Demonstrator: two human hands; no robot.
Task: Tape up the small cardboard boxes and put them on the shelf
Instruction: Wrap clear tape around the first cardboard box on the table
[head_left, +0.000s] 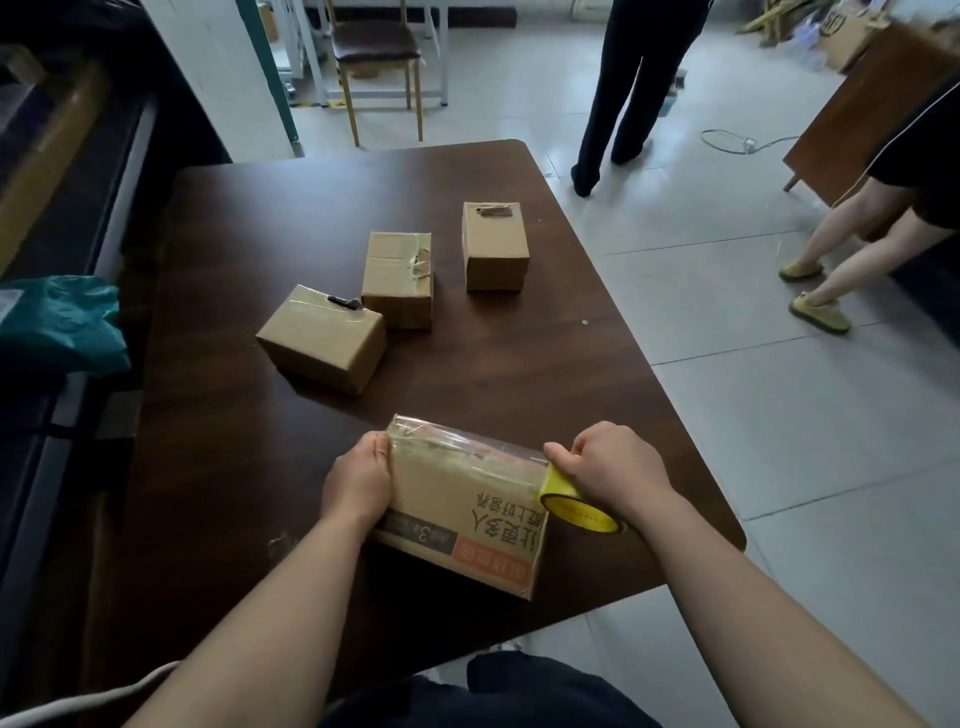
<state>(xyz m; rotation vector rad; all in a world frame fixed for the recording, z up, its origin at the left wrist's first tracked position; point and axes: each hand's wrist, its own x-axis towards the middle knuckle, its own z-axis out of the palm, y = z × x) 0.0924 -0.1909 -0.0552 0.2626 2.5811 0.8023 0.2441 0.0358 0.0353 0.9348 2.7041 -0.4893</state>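
Note:
A printed cardboard box (462, 514) lies at the near edge of the dark brown table (218, 457). My left hand (358, 480) grips its left end. My right hand (610, 467) holds a roll of clear tape with a yellow core (574, 506) at the box's right end. A strip of clear tape runs from the roll across the box's top. Three more small cardboard boxes stand farther back: one at the left (324, 338), one in the middle (399, 280), one at the right (494, 247).
A dark shelf unit (67, 218) runs along the left, with a teal bag (57, 322) on it. Two people stand on the tiled floor to the right, one in dark trousers (628, 88), one in yellow shoes (852, 244). A chair (376, 57) stands beyond the table.

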